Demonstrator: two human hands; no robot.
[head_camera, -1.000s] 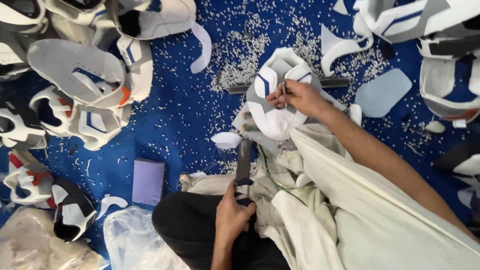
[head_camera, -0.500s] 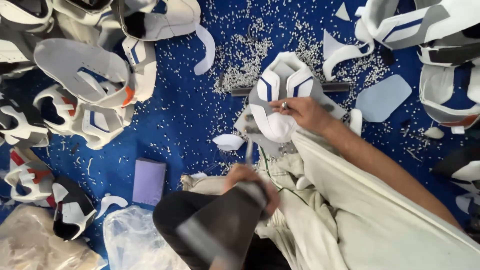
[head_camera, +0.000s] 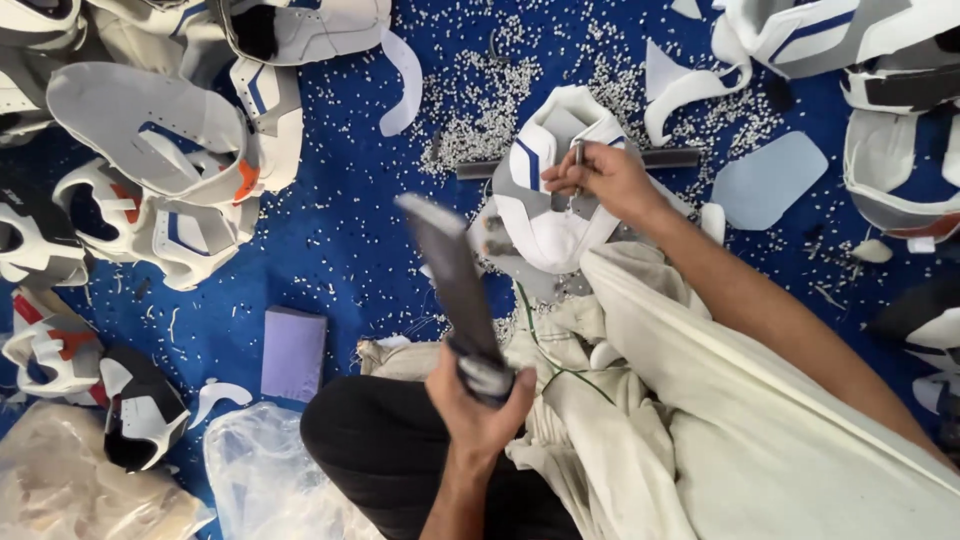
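Note:
My left hand (head_camera: 478, 402) grips the handle of a long flat dark metal bar (head_camera: 448, 270), raised and blurred, its far end pointing up-left toward the shoe piece. My right hand (head_camera: 605, 177) pinches a thin metal punch (head_camera: 577, 160) upright on a white, grey and blue shoe upper (head_camera: 552, 190) that lies on the blue floor over a dark metal bar (head_camera: 672, 158). My cream-clothed leg (head_camera: 760, 430) stretches under the right arm.
Piles of white shoe uppers lie at the left (head_camera: 150, 160) and top right (head_camera: 880, 90). Small white punched bits (head_camera: 480, 90) litter the blue floor. A lilac foam block (head_camera: 293, 352), a pale blue insole piece (head_camera: 768, 178) and clear plastic bags (head_camera: 250, 480) sit nearby.
My left hand has swung the flat bar: it pointed at the shoe upper, dropped low and blurred, and now is raised again. The right hand has kept the punch on the upper.

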